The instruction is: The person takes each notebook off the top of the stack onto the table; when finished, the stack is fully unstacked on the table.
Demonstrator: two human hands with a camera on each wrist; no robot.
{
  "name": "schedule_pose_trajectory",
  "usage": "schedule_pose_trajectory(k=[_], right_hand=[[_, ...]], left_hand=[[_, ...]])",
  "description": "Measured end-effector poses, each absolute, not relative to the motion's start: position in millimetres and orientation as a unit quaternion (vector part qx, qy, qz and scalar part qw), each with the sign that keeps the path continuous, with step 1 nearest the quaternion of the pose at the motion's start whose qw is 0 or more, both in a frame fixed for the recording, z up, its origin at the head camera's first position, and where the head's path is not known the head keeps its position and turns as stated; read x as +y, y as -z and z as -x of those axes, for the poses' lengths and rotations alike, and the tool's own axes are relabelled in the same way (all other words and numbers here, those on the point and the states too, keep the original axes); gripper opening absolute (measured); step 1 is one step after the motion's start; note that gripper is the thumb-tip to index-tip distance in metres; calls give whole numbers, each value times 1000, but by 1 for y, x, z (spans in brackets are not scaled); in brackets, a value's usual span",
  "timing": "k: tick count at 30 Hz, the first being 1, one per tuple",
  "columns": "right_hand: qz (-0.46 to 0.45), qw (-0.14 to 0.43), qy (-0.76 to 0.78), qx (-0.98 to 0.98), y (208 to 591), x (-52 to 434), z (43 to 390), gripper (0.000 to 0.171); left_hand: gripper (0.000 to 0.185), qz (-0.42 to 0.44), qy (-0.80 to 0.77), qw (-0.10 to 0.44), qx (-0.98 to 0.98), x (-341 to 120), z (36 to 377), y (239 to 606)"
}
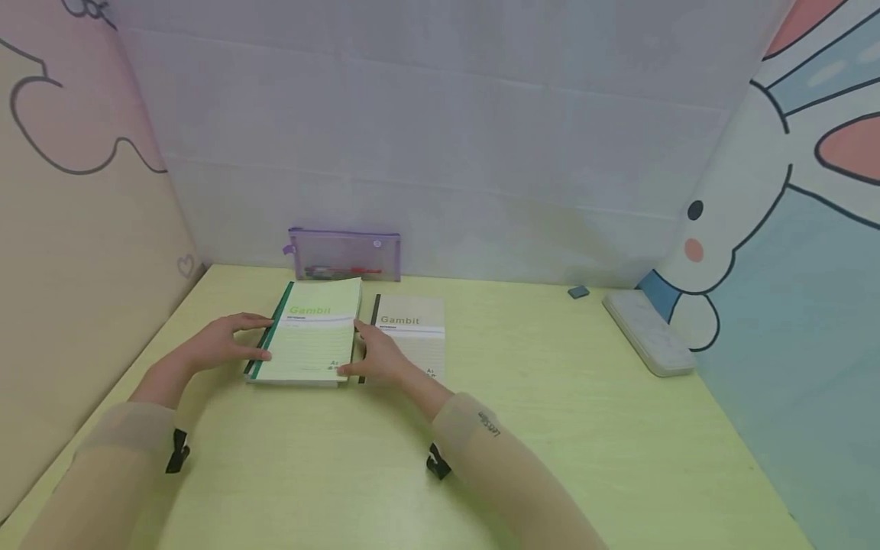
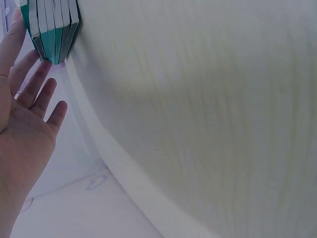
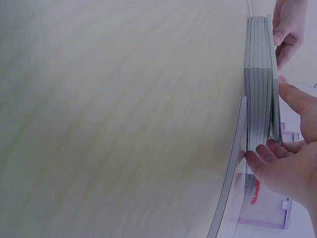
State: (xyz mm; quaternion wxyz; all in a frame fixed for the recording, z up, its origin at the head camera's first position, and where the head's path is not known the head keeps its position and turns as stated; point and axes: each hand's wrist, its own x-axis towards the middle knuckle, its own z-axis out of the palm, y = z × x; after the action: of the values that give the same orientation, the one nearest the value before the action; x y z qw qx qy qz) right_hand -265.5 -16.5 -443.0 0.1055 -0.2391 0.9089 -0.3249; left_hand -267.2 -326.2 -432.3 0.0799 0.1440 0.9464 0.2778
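A stack of several Gambit notebooks [image 1: 312,336] lies on the table's left side, its top cover pale with a green spine. My left hand [image 1: 216,341] touches the spine side, its fingers extended; in the left wrist view, fingertips meet the green and dark spines [image 2: 55,42]. At the opposite side, my right hand [image 1: 383,357] rests its thumb and fingertips against the page edges [image 3: 258,99]. In the right wrist view the top notebook [image 3: 276,99] sits slightly apart from those below. Just right of the stack is another Gambit notebook [image 1: 419,332] with a dark spine, partly hidden by the right hand.
Behind the stack, a purple-edged transparent pencil pouch [image 1: 347,256] with pens leans on the back wall. A small dark blue-grey piece [image 1: 578,292] lies near the back edge. A whitish long case [image 1: 648,332] sits at the table's right edge.
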Motion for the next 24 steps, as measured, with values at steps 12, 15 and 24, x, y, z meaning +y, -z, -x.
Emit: schedule_pose_trajectory(k=[12,15,24], right_hand=[[242,73,417,873,441,-12,263,98],[249,62,433,864,440,-10,264,96],[249,57,476,841,429,1,266,95]], left_hand=[[78,-157,-287,38,944,-323,267,436],[70,-150,-304,21,941,-322,267,435],[61,-145,-331,-38,932,-311,270,431]])
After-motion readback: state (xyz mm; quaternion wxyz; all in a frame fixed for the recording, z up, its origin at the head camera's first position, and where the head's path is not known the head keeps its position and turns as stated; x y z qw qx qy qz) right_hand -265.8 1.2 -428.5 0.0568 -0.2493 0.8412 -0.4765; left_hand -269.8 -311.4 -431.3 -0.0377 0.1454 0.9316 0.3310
